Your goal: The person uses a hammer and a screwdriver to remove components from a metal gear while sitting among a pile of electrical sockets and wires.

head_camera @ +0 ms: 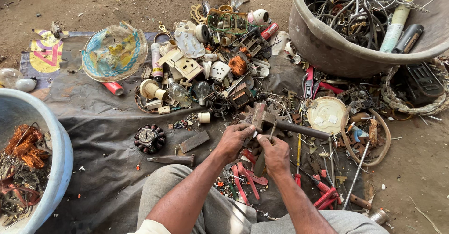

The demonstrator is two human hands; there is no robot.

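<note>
Left hand (235, 141): pinching a small metal part (257, 136); right hand (275, 152): gripping the same part; hammer (280, 123): lying just beyond both hands

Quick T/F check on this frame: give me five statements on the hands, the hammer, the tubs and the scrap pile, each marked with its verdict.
1. Both hands meet over the dark sheet, the left hand beside the right hand. True.
2. The hammer is raised in the right hand. False: it lies on the scrap beyond the hands, and neither hand grips it.
3. The blue tub holds copper wire. True.
4. The grey tub is empty. False: it holds tangled wires and tubes.
5. Glass bulbs lie in the scrap pile. True.
</note>
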